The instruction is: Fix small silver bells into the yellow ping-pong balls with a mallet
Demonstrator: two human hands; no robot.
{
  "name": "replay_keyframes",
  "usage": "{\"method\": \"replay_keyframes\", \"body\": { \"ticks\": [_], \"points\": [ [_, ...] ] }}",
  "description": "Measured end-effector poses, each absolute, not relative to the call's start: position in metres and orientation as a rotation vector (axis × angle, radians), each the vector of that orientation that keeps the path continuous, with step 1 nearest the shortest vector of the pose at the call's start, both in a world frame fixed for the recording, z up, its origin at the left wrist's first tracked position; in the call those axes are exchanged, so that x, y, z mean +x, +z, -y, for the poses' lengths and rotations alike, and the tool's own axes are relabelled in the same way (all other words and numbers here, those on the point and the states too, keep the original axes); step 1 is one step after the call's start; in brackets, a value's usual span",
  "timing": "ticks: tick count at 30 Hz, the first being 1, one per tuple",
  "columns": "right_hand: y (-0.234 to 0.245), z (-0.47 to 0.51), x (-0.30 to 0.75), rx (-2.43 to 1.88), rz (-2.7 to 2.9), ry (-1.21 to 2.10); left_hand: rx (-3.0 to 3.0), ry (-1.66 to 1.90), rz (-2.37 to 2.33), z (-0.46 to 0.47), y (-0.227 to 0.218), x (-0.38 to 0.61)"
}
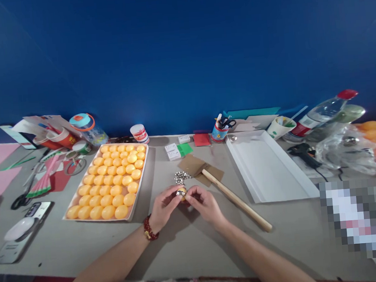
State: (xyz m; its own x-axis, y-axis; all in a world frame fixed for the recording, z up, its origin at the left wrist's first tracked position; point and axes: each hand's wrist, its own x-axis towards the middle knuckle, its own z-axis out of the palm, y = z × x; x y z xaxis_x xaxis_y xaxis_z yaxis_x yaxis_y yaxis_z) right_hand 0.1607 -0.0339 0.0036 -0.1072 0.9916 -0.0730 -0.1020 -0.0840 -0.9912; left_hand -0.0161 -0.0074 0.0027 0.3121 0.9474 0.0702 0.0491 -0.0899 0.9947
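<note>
Between the fingertips of my left hand (163,209) and my right hand (204,204) is a small round silver-and-yellow piece (181,193), partly covered by the fingers. Both hands are closed on it in a pinch, above the grey table. Just beyond them lies a small pile of shiny silver bits (181,177), too small to name surely. On the left, a shallow white box (137,208) holds several rows of orange balls (114,179). A wooden stick (240,202) lies slanted to the right of my hands, its far end over brown sheets (193,166).
An open white tray (271,169) with one silver piece (233,138) in its far corner stands at right. Small white boxes (172,151), red paper (202,140) and a pen cup (219,133) line the back. A phone (22,234) lies left, a bottle (324,113) leans right.
</note>
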Motion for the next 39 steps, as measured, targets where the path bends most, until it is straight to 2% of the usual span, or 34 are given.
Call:
{"method": "replay_keyframes", "body": {
  "ticks": [26, 39],
  "points": [
    [0.0043, 0.0373, 0.1589, -1.227, 1.207, 1.294, 1.502, 1.005, -0.985, 0.007, 0.0014, -0.0167],
    [0.0078, 0.0358, 0.1586, -1.155, 1.137, 1.363, 1.427, 1.004, -0.941, 0.0077, 0.0092, -0.0135]
  ]
}}
